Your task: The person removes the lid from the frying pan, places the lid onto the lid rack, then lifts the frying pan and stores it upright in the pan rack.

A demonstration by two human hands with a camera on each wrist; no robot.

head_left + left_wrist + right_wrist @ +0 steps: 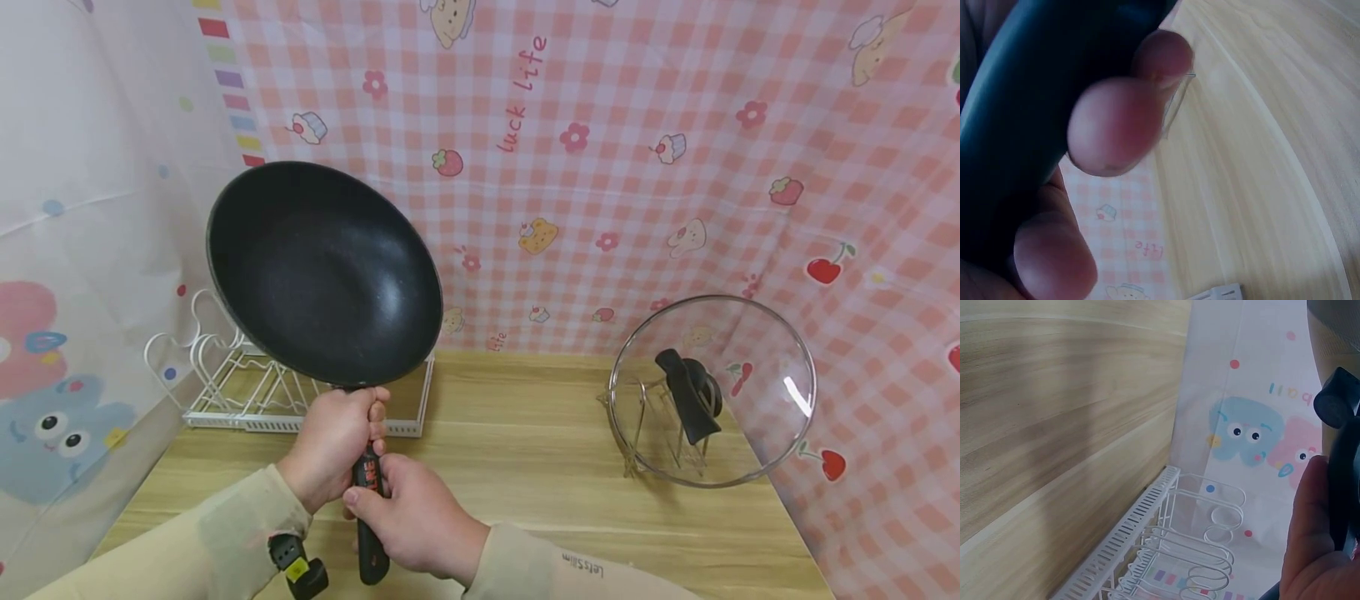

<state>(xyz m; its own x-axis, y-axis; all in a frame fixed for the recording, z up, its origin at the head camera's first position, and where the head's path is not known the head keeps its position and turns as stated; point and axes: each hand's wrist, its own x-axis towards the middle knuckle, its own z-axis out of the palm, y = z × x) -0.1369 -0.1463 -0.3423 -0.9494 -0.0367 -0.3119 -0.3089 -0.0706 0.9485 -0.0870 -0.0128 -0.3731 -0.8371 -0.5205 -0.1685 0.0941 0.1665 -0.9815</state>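
Observation:
A black frying pan [322,275] is held up above the table, its dark inner face toward the head camera and its handle [369,475] pointing down. My left hand [333,442] grips the handle close to the pan's body; in the left wrist view its fingertips [1116,125] curl around the dark handle. Lower on the same handle, my right hand [420,517] has its thumb across the front, and its other fingers are mostly hidden behind. At the right edge of the right wrist view, part of that hand [1313,537] shows against the handle.
Behind the pan, a white wire rack [300,425] stands at the table's back left. A glass lid [772,400] with a black knob leans in a small metal stand [637,433] at the right. Patterned cloth [570,208] hangs behind the wooden table [525,433].

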